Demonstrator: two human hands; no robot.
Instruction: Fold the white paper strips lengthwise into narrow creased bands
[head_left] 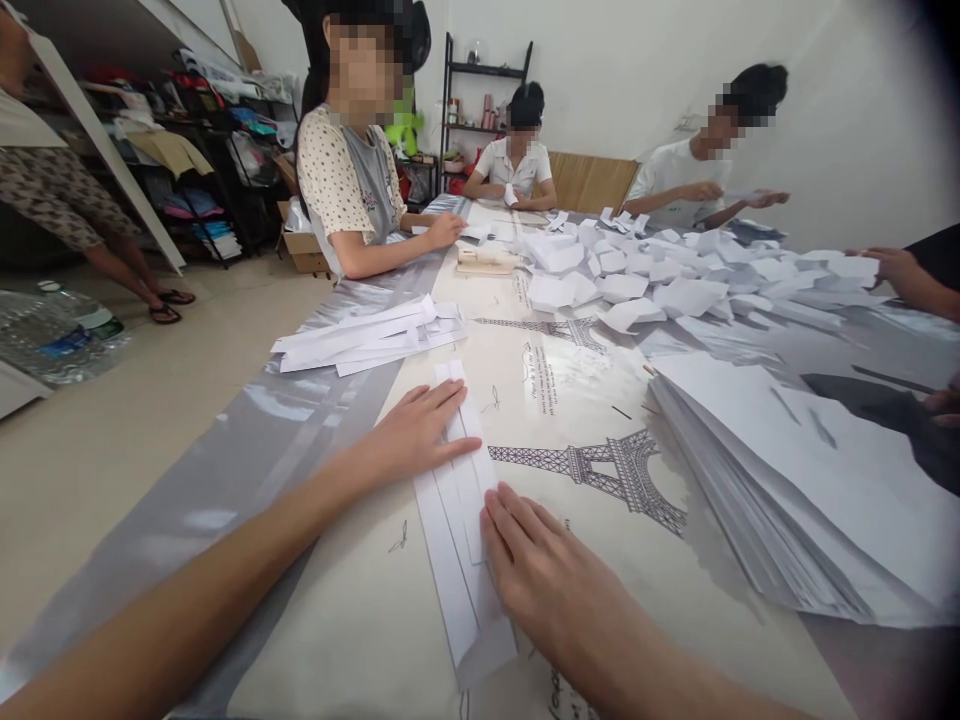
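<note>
A long white paper strip (459, 540), folded lengthwise, lies on the table in front of me. My left hand (417, 430) lies flat on its far part, fingers stretched out and pointing right. My right hand (541, 575) presses flat on its near part, fingers together and pointing left and away. Neither hand grips anything. The table (577, 400) has a cloth printed with Eiffel towers.
A thick stack of white sheets (795, 490) lies to my right. A pile of folded strips (367, 335) sits to the left, and a heap of folded white pieces (660, 275) lies farther off. Several other people sit around the table. Shelves stand at the back left.
</note>
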